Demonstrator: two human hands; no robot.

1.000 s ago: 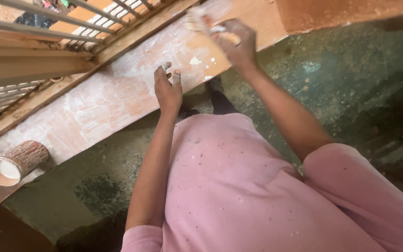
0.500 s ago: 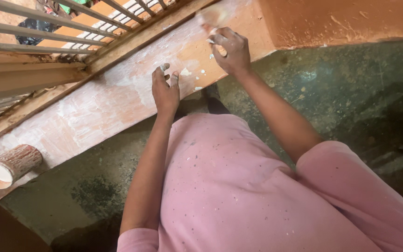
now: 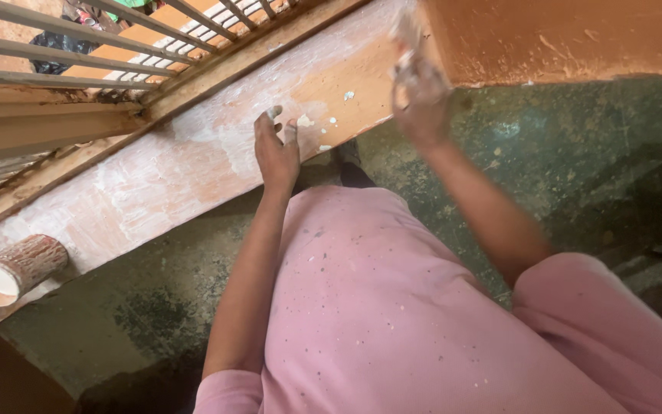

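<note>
Ledge: the long whitewashed ledge (image 3: 193, 165) runs slantwise under the metal window bars (image 3: 78, 38) — patchy white over orange.
Floor: dark green, mottled floor (image 3: 591, 146) below it.
Your left hand (image 3: 277, 149): flat on the ledge, fingers (image 3: 272, 115) spread and white-smeared, holding nothing.
Your right hand (image 3: 419, 96): blurred at the ledge's far end by the orange wall (image 3: 561, 34) — I cannot tell what its fingers grip.
Tin: a paint-streaked tin (image 3: 9, 270) on the ledge's near end, well apart from both hands.
</note>
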